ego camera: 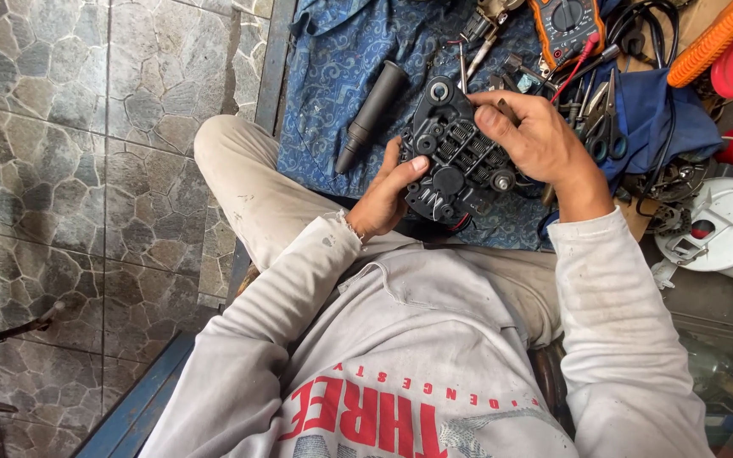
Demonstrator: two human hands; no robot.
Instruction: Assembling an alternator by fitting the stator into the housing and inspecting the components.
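A black machine part (456, 153), round with coils, holes and a metal stud showing, is held over my lap above a blue patterned cloth (358, 51). My left hand (383, 199) cups its lower left edge, thumb on the rim. My right hand (536, 136) grips its upper right side, fingers curled over the top. A black cylindrical handle (373, 114) lies on the cloth just left of the part.
An orange multimeter (563, 25) with red and black leads, scissors (606, 127), pliers and loose wires crowd the upper right. A white fan housing (719, 229) lies at right, an orange handle (714, 38) and red disc above it. Stone-tile floor spreads left.
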